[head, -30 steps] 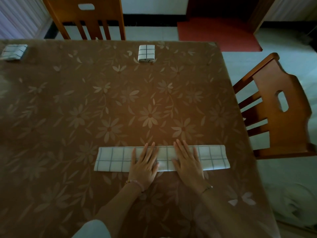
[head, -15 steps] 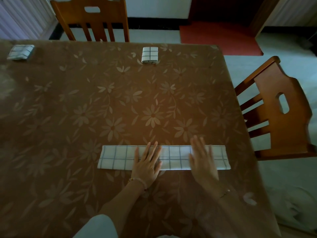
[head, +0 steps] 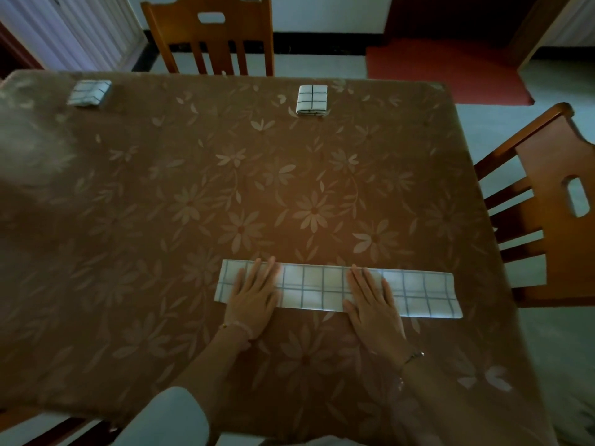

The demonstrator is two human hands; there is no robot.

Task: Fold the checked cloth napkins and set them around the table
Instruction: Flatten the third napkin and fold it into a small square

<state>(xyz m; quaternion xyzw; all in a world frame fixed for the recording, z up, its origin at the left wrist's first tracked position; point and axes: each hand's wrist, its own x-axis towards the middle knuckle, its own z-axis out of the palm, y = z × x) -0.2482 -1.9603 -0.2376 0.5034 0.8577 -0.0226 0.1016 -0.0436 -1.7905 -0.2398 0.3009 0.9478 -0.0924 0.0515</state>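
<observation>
At upper frame, two small folded white checked cloth napkins (head: 311, 99) lie placed; below, my left hand (head: 252, 294) and right hand (head: 375, 304), fingers straight, flatten a third, a long half-folded strip (head: 322, 291).

Nearest you, the white cloth napkin with thin dark checks (head: 312, 291) lies folded into a long flat strip, running left to right on the brown flower-patterned table (head: 289, 188). By the far edge, a second checked napkin (head: 311, 100) sits folded into a small square near the middle. A third checked napkin (head: 89, 93), folded likewise, lies towards the far left corner.
</observation>
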